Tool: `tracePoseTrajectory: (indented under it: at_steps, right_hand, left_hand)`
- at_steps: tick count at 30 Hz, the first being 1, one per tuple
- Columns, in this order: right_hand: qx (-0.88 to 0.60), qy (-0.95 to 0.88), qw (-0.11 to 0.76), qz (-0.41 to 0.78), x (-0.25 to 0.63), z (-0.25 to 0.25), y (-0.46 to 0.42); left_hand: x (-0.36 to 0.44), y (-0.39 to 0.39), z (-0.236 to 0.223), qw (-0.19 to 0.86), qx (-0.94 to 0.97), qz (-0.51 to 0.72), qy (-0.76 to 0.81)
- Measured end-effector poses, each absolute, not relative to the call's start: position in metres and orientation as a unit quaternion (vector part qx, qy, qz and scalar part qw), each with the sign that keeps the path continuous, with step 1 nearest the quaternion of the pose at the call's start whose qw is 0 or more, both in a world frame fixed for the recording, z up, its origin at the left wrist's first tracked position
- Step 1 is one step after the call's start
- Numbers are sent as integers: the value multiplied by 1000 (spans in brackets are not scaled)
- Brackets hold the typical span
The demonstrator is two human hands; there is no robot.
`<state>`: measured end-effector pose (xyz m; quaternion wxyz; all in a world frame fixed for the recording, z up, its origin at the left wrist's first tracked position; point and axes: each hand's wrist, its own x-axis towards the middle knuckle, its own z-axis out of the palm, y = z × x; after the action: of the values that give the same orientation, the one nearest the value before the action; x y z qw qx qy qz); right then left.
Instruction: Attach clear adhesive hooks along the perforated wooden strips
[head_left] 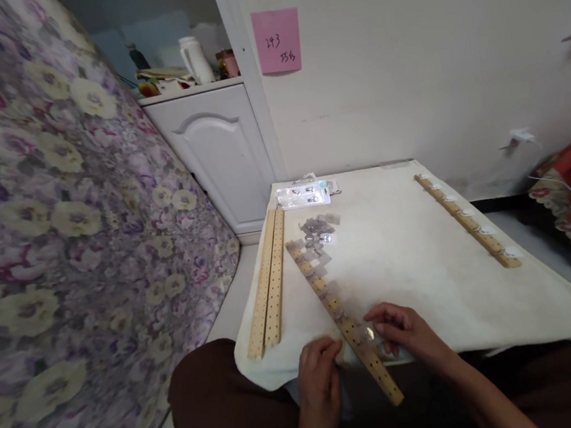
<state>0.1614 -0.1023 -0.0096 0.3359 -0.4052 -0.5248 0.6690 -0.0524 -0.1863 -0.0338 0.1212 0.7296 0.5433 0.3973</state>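
While right fingers (392, 334) pinch a clear packet (368, 333), the left fingers' (316, 352) hold unclear, near overhang could tip the strip (333, 302).

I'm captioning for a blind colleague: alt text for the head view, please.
A person's right hand is at a clear piece by a holed wooden strip, left hand at the strip's edge. Two strips lie left on a white cloth, another strip right.

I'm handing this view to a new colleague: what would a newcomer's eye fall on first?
Probably the floral fabric filling the left of the picture, then the pink note on the wall behind the table. Nearer, a perforated wooden strip slants between the left hand and right hand, its near end jutting past the table's front edge.
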Motion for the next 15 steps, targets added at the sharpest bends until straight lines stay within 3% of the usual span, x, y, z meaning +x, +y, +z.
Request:
tracePoseTrajectory:
  at_steps: [15]
  right_hand:
    - [-445, -588, 295, 608, 147, -14, -107]
  left_hand:
    - [-50, -192, -35, 94, 765, 340, 539]
